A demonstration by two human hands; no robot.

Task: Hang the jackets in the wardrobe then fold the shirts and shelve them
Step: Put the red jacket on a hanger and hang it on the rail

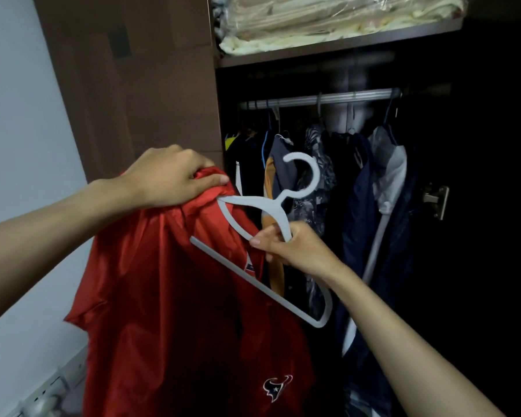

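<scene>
One red jacket (175, 296), one white hanger (262, 236)

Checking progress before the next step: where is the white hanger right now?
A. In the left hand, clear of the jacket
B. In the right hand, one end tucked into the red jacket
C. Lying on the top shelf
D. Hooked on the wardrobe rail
B. The right hand grips the hanger near its neck, and its far arm goes under the red jacket fabric that the left hand holds up; its hook is off the rail.
</scene>
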